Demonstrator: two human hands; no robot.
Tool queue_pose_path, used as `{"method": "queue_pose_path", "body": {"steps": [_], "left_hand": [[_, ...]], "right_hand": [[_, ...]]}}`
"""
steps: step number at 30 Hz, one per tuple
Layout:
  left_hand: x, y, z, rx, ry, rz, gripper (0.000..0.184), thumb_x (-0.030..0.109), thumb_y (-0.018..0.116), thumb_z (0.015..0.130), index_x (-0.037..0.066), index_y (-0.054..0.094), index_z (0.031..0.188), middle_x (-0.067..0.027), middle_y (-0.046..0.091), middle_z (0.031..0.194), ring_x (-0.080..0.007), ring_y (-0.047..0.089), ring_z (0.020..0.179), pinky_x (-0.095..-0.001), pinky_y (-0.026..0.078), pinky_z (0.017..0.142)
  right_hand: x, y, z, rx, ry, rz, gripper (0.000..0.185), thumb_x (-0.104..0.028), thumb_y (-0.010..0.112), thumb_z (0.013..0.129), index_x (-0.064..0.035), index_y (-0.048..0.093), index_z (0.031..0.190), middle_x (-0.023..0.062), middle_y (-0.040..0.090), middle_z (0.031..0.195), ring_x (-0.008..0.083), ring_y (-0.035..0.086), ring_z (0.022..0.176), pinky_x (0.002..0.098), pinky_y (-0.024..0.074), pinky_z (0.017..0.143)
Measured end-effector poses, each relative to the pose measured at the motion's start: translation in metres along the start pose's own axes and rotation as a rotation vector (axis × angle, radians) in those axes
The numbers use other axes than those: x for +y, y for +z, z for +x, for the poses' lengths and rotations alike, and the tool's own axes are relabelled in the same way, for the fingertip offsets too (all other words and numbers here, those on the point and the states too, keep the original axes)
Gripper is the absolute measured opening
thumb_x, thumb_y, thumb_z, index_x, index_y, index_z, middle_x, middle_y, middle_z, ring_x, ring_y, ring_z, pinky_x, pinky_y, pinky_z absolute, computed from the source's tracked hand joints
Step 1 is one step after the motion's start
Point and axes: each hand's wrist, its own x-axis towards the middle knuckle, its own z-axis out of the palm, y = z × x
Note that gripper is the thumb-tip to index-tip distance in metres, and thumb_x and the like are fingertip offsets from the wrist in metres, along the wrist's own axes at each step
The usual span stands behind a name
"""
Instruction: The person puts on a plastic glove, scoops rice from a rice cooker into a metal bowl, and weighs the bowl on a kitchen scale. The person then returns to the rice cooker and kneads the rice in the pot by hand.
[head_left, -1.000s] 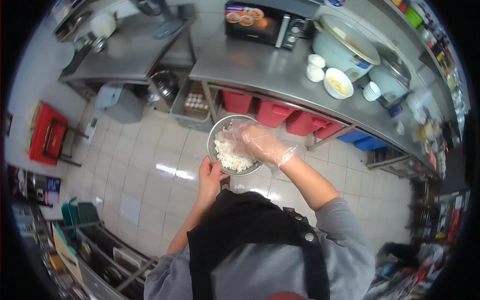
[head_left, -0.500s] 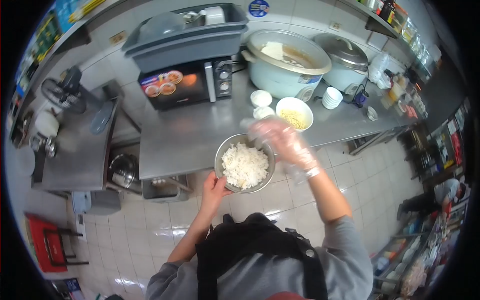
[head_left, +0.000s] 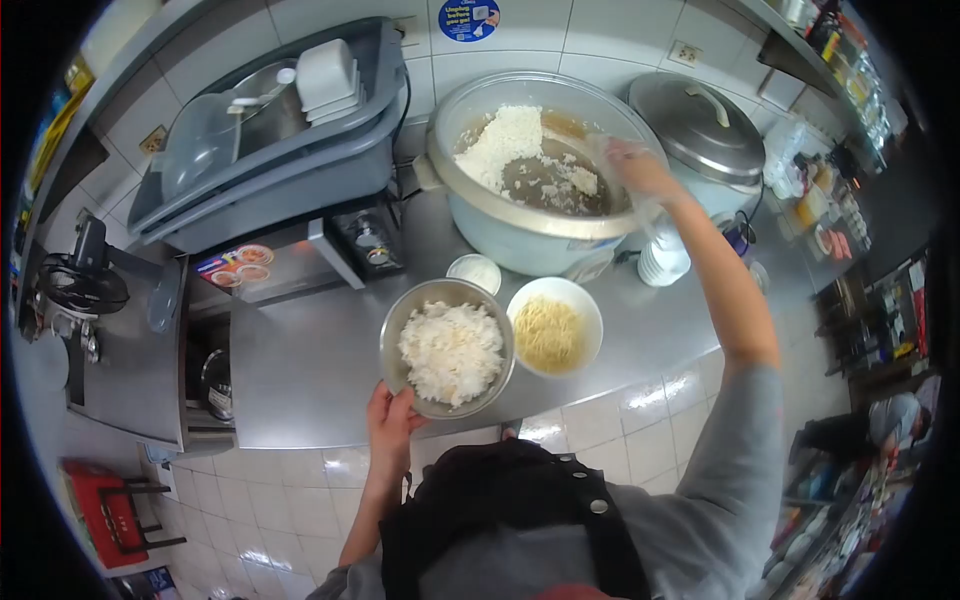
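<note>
My left hand (head_left: 392,420) is bare and grips the near-left rim of a metal bowl (head_left: 391,345). White rice (head_left: 452,352) is heaped in that bowl, which is above the counter's front edge. My right hand (head_left: 642,172), in a clear plastic glove, reaches to the right inner side of a large rice cooker (head_left: 500,235) without its lid. Its fingers are blurred, and whether they hold anything is unclear. Inside the cooker, a block of rice (head_left: 510,140) lies at the left and loose clumps at the bottom. A white bowl of yellow noodle-like strands (head_left: 548,334) sits beside the metal bowl.
Behind the metal bowl is a small white bowl (head_left: 474,270). Stacked white cups (head_left: 664,262) stand under my right forearm. A lidded cooker (head_left: 700,130) is at the back right. Grey tubs (head_left: 300,180) rest on a microwave (head_left: 290,265). Another person (head_left: 893,420) is far right.
My right hand has moved from beside the metal bowl up and right into the large cooker. My left hand has brought the rice bowl over the counter edge as my view moved closer.
</note>
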Motion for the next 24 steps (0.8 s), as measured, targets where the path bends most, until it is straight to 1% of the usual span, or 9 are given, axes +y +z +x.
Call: {"method": "queue_pose_path", "body": {"steps": [1, 5, 8, 9, 11, 15, 18, 22, 24], "left_hand": [[0.016, 0.015, -0.006, 0.056, 0.019, -0.054, 0.028, 0.016, 0.05, 0.096, 0.001, 0.052, 0.12, -0.0101, 0.064, 0.106, -0.0171, 0.066, 0.09, -0.0321, 0.057, 0.076], [0.079, 0.075, -0.023, 0.243, -0.01, -0.113, 0.026, 0.014, 0.052, 0.095, 0.002, 0.053, 0.118, -0.0094, 0.064, 0.105, -0.0161, 0.066, 0.088, -0.0311, 0.058, 0.073], [0.082, 0.087, -0.016, 0.286, 0.028, -0.129, 0.022, 0.013, 0.052, 0.095, 0.003, 0.054, 0.115, -0.0082, 0.064, 0.103, -0.0142, 0.066, 0.085, -0.0282, 0.057, 0.071], [0.081, 0.09, -0.012, 0.289, 0.049, -0.128, 0.021, 0.013, 0.052, 0.095, 0.004, 0.055, 0.114, -0.0077, 0.064, 0.102, -0.0133, 0.066, 0.084, -0.0268, 0.057, 0.07], [0.088, 0.117, 0.003, 0.419, 0.019, -0.117, 0.02, 0.012, 0.051, 0.095, 0.004, 0.055, 0.113, -0.0072, 0.065, 0.1, -0.0121, 0.066, 0.083, -0.0254, 0.057, 0.068], [0.093, 0.132, 0.011, 0.485, 0.008, -0.118, 0.02, 0.012, 0.05, 0.095, 0.004, 0.055, 0.113, -0.008, 0.065, 0.101, -0.0131, 0.066, 0.084, -0.0264, 0.059, 0.069], [0.088, 0.137, 0.011, 0.524, -0.016, -0.126, 0.02, 0.012, 0.05, 0.096, 0.003, 0.054, 0.113, -0.0085, 0.065, 0.102, -0.0137, 0.066, 0.084, -0.0269, 0.059, 0.069], [0.092, 0.15, 0.019, 0.577, -0.067, -0.115, 0.017, 0.013, 0.051, 0.096, 0.004, 0.053, 0.11, -0.008, 0.065, 0.098, -0.0126, 0.066, 0.08, -0.027, 0.058, 0.068], [0.092, 0.154, 0.02, 0.566, -0.081, -0.106, 0.016, 0.015, 0.052, 0.097, 0.005, 0.053, 0.109, -0.0073, 0.065, 0.096, -0.0119, 0.065, 0.079, -0.0265, 0.058, 0.068]], "right_hand": [[-0.002, -0.005, 0.029, -0.155, 0.054, -0.271, 0.049, -0.041, 0.048, 0.094, -0.0083, 0.057, 0.13, 0.0134, 0.057, 0.13, 0.0264, 0.054, 0.115, 0.0395, 0.0464, 0.095], [0.017, -0.001, 0.087, -0.486, 0.041, -0.138, 0.053, -0.044, 0.051, 0.092, -0.0078, 0.055, 0.13, 0.0156, 0.054, 0.134, 0.0314, 0.051, 0.121, 0.0426, 0.0431, 0.099], [-0.034, -0.005, 0.095, -0.616, 0.428, -0.258, 0.068, -0.055, 0.059, 0.085, -0.0089, 0.049, 0.135, 0.0168, 0.052, 0.134, 0.0313, 0.05, 0.122, 0.0412, 0.042, 0.1], [-0.019, 0.007, 0.098, -0.631, 0.423, -0.253, 0.068, -0.055, 0.059, 0.085, -0.0089, 0.049, 0.135, 0.0168, 0.052, 0.134, 0.0313, 0.05, 0.122, 0.0412, 0.042, 0.1], [0.015, 0.045, 0.117, -0.846, 0.032, -0.05, 0.066, -0.051, 0.061, 0.088, -0.0085, 0.048, 0.136, 0.016, 0.056, 0.126, 0.0274, 0.054, 0.115, 0.04, 0.0437, 0.096], [-0.008, 0.028, 0.1, -1.213, -0.09, 0.107, 0.068, -0.045, 0.067, 0.085, -0.0038, 0.047, 0.135, 0.018, 0.057, 0.125, 0.0254, 0.055, 0.111, 0.0354, 0.0453, 0.091], [-0.011, 0.036, 0.094, -1.439, 0.014, 0.35, 0.068, -0.042, 0.067, 0.087, 0.0031, 0.043, 0.132, 0.0108, 0.063, 0.112, 0.0201, 0.059, 0.095, 0.0336, 0.0497, 0.079], [0.009, 0.063, 0.107, -1.599, 0.068, 0.358, 0.044, -0.023, 0.062, 0.087, 0.0017, 0.057, 0.123, 0.0125, 0.062, 0.109, 0.0145, 0.06, 0.086, 0.03, 0.05, 0.071], [0.006, 0.065, 0.116, -1.567, -0.151, 0.018, 0.041, -0.015, 0.061, 0.083, 0.0031, 0.06, 0.12, 0.0146, 0.065, 0.107, 0.0142, 0.062, 0.085, 0.0313, 0.0505, 0.067]]}}
